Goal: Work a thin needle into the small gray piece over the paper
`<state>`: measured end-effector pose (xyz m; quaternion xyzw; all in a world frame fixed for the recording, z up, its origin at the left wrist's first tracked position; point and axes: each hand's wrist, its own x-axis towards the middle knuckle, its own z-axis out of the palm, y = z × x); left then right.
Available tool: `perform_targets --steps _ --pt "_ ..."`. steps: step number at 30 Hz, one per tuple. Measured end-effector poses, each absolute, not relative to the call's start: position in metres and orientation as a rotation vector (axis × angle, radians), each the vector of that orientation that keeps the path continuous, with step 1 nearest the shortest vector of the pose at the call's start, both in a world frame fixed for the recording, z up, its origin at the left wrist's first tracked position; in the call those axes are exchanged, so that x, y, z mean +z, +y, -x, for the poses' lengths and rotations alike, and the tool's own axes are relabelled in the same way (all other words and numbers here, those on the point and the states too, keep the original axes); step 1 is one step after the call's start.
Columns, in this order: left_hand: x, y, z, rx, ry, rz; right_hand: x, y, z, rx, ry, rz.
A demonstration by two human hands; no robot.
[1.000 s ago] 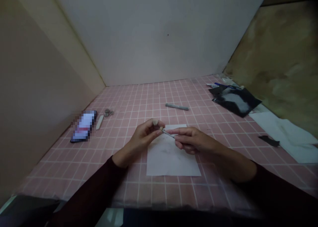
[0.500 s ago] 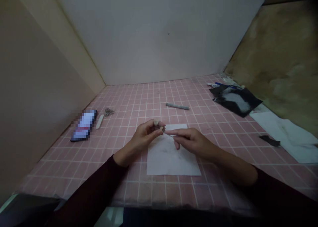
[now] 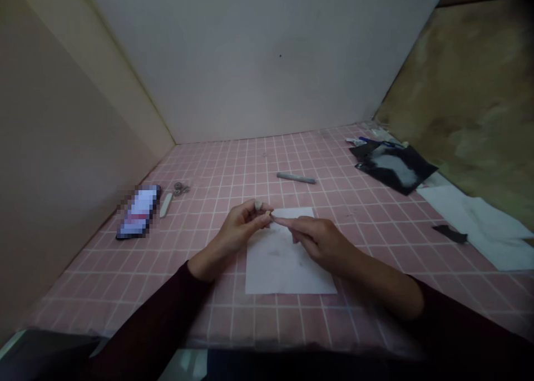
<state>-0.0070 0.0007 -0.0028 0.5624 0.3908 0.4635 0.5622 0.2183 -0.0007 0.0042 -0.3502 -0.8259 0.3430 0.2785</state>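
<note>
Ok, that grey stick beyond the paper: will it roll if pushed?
Probably: the grey stick looks thin and rounded, so it may roll on the pink grid surface. It lies dead straight, so likely stiff. Weight can't be judged from here.

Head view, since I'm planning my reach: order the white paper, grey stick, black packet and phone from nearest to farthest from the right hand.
From the right hand:
1. White paper, directly beneath it
2. Grey stick, straight ahead
3. Black packet, ahead to the right
4. Phone, far left, pixelated
</note>
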Motion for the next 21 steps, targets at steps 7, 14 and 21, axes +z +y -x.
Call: perform_targets --steps 7,14,21 --pt "0.004 -0.005 0.005 1.208 0.890 -1.448 0.011 0.011 -0.224 1.855 -1.771 0.927" --pt "-0.002 0.001 0.008 1.082 0.960 -1.309 0.002 -0.003 -0.218 0.596 -2.333 1.030" --pt "0.001 -0.003 0.006 1.127 0.911 -1.361 0.011 0.006 -0.220 1.618 -1.921 0.925"
